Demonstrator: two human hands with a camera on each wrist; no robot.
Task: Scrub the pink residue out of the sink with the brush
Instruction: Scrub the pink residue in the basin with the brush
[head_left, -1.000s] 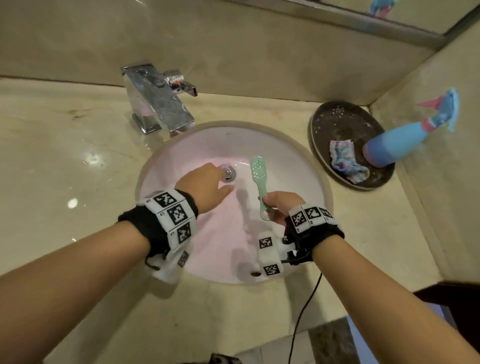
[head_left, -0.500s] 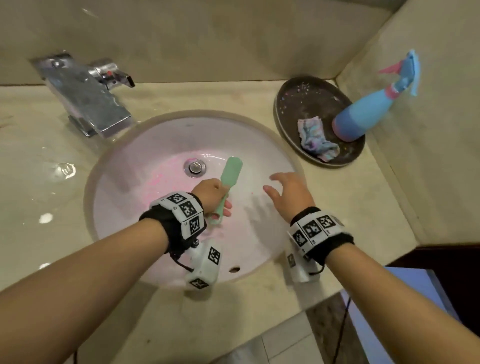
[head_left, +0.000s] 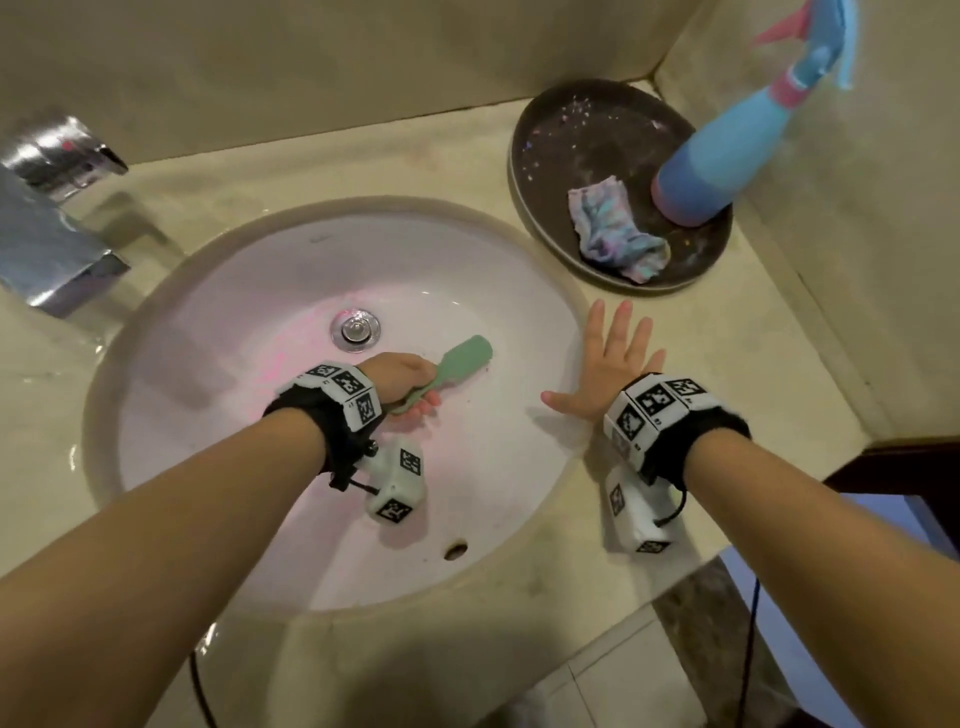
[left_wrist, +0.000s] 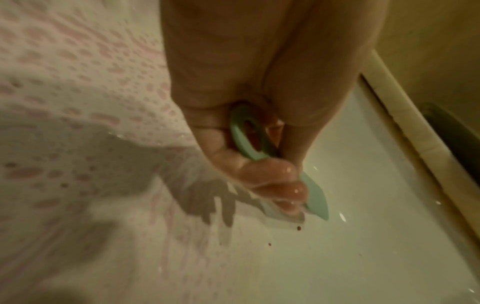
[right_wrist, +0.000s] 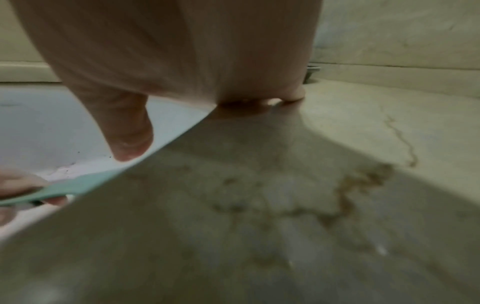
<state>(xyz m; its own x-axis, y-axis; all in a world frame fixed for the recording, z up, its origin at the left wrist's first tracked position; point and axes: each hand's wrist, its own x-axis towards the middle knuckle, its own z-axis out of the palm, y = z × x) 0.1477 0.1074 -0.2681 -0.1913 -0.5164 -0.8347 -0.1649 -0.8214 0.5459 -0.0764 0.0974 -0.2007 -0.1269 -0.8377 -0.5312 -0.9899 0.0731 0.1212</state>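
Note:
The round white sink (head_left: 498, 291) is set into a beige counter, with pink residue (head_left: 291, 358) spread over its left and middle, just left of the chrome drain (head_left: 356, 329). My left hand (head_left: 402, 384) grips the handle of the mint-green brush (head_left: 457, 361), whose head lies bristles-down on the basin right of the drain. The left wrist view shows my fingers (left_wrist: 270, 181) curled round the brush handle (left_wrist: 249, 135), and pink droplets (left_wrist: 85, 86) on the wet basin. My right hand (head_left: 610, 364) rests flat with fingers spread on the counter at the sink's right rim.
A chrome faucet (head_left: 47, 234) stands at the back left. A dark round tray (head_left: 587, 130) at the back right holds a crumpled multicoloured cloth (head_left: 613, 234) and a blue spray bottle (head_left: 727, 150). Walls close off the back and right. The counter edge runs along the front.
The brush passed from my right hand to my left. My right hand then moved out of the basin and flattened on the counter at the rim. The brush head now lies on the basin.

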